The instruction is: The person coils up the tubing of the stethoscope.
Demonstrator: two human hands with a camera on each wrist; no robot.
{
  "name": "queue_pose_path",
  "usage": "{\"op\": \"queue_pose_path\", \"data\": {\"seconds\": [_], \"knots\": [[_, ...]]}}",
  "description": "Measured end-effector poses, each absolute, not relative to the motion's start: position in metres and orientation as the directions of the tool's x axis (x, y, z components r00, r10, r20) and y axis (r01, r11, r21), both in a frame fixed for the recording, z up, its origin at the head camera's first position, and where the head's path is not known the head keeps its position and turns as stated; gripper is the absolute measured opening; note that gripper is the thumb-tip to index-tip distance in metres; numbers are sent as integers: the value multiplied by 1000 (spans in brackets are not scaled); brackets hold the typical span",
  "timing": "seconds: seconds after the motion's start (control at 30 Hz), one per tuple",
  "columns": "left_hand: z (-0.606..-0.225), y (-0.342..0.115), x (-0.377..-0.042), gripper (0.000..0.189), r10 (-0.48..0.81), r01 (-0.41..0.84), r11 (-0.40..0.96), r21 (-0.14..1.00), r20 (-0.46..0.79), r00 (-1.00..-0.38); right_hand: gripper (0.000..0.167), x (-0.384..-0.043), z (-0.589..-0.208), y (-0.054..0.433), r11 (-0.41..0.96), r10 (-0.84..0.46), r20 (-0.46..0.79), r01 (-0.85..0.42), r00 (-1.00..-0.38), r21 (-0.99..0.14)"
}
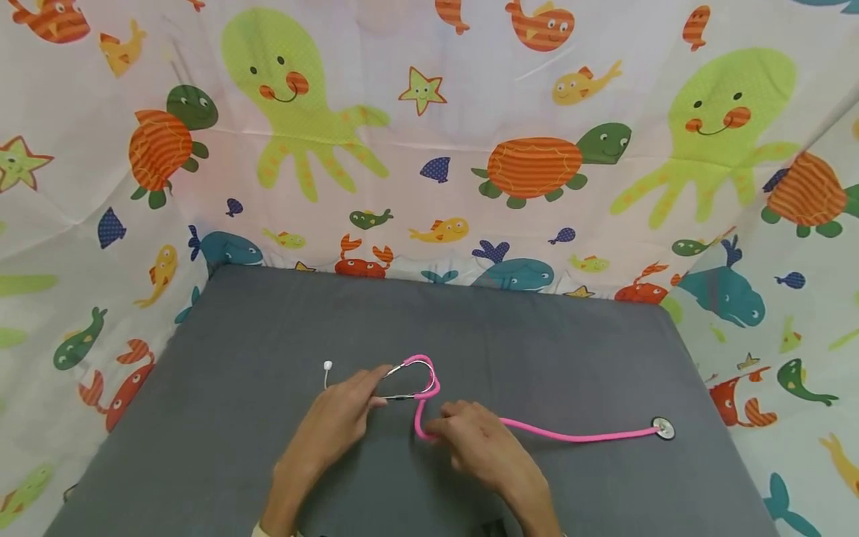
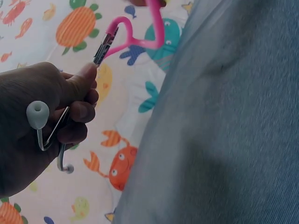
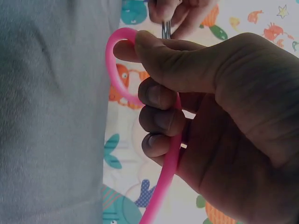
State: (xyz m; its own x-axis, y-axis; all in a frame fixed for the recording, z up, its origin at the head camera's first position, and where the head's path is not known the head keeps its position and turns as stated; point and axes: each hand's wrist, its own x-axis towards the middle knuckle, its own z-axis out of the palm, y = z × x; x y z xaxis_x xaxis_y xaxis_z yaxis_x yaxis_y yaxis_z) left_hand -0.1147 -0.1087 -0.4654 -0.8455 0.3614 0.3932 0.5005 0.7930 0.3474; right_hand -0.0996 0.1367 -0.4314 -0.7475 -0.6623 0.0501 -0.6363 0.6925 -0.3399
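A stethoscope with pink tubing point(image 1: 580, 438) spans the middle of the grey surface. My left hand point(image 1: 342, 412) grips its metal ear tubes, and in the left wrist view a white ear tip point(image 2: 38, 115) pokes out below the fingers. Past that hand the tubing bends round in a pink yoke point(image 1: 436, 384). My right hand point(image 1: 479, 445) holds the tube with curled fingers, the thumb and index finger pinching it near a bend, as the right wrist view shows. The round chest piece point(image 1: 663, 428) lies at the tube's far right end.
A grey cloth-covered surface point(image 1: 268, 328) lies under both hands. Along its back and sides hangs a white curtain point(image 1: 403, 134) printed with sea animals. A small dark object point(image 1: 493, 528) shows at the bottom edge, its kind unclear.
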Motion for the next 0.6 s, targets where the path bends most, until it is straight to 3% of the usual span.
{"op": "queue_pose_path", "data": {"seconds": [0.27, 0.6], "knots": [[-465, -90, -106, 45, 418, 533, 770, 349, 355, -836, 10, -95, -433, 125, 635, -712, 214, -743, -669, -212], [-458, -79, -94, 27, 479, 578, 745, 333, 336, -811, 13, -98, -439, 122, 580, -663, 443, -788, -604, -206]]}}
